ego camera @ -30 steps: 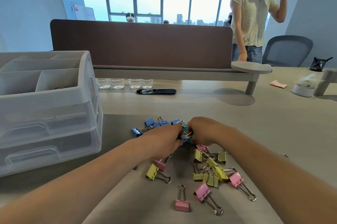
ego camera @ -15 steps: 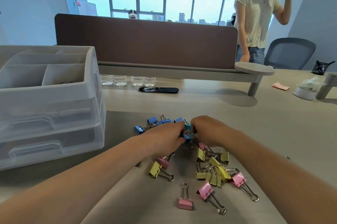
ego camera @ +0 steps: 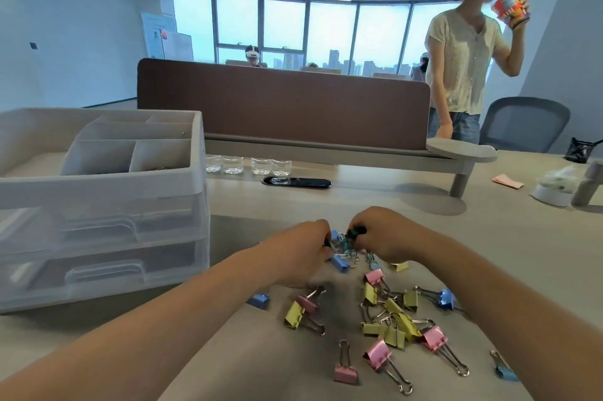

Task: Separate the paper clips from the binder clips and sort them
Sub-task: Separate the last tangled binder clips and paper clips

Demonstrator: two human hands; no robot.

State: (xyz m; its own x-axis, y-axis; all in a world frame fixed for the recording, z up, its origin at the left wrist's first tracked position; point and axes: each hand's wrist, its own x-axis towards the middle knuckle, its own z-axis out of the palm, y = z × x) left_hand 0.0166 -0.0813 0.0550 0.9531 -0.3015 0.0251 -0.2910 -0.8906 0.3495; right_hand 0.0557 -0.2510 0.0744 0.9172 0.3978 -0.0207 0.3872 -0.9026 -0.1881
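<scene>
Here, left hand (ego camera: 298, 250) and right hand (ego camera: 386, 234) pinch one clip tangle (ego camera: 342, 246).

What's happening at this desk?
A person's left hand and right hand both pinch a tangled clump of blue and teal metal binder clips, apparently pulling it apart. Loose pink, yellow and blue binder clips lie scattered nearer the person. The white plastic drawer organizer stands at the left.

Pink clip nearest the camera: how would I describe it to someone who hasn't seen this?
On the table, right of the drawer unit, binder clips lie scattered. At the scatter's near edge lies a pink clip. Unlike its pink neighbour, its handles point away from the camera.
</scene>
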